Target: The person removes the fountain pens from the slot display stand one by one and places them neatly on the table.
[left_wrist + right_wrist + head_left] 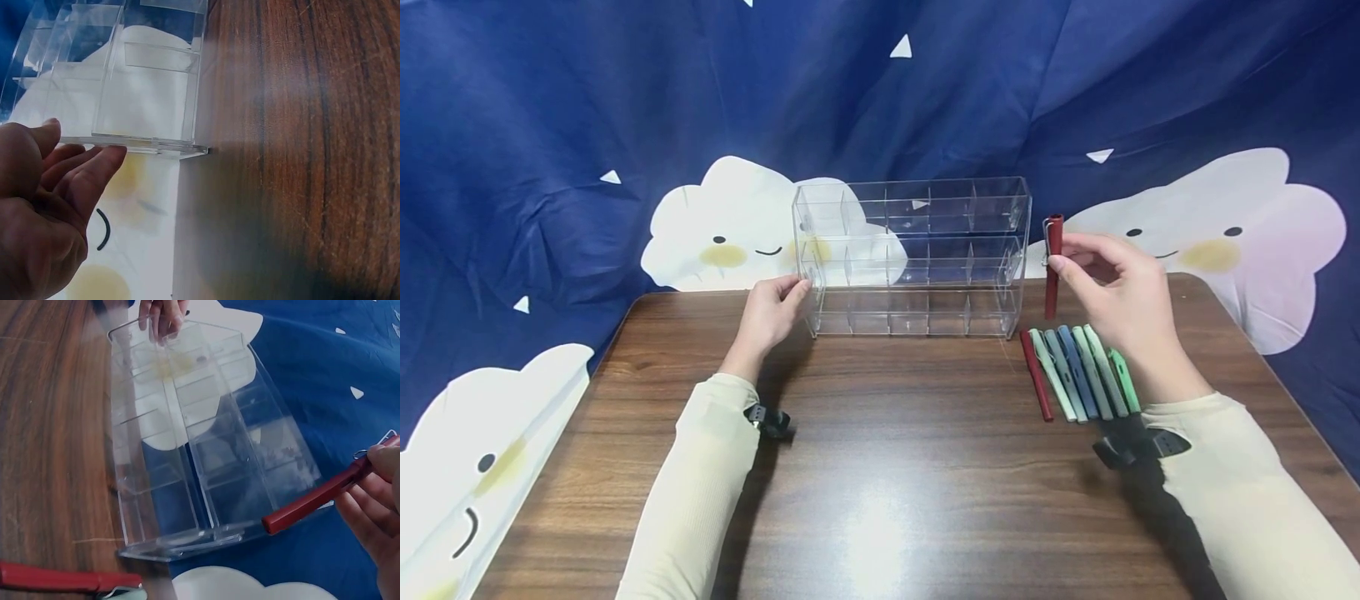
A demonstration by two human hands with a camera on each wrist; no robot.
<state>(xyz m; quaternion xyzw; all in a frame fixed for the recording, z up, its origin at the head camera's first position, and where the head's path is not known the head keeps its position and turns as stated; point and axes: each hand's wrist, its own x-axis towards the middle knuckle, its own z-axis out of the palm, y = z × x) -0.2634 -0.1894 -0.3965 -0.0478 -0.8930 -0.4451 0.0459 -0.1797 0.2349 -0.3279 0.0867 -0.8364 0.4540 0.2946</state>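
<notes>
A clear acrylic rack (910,300) with three tiers of small compartments stands at the back of the wooden table. My left hand (772,312) holds its left side; in the left wrist view the thumb and fingers (94,175) meet the side panel's edge. Right of the rack, my right hand (1123,287) pinches a red pen (1051,283) with a metal clip, nearly upright above the table. In the right wrist view this red pen (312,503) slants across the rack's near end. The rack's compartments hold nothing.
Below my right hand several pens (1078,375) lie side by side, in red, pale green, blue and brighter green. The wooden table (880,450) reaches back to a dark blue curtain (925,100) with cloud faces, close behind the rack.
</notes>
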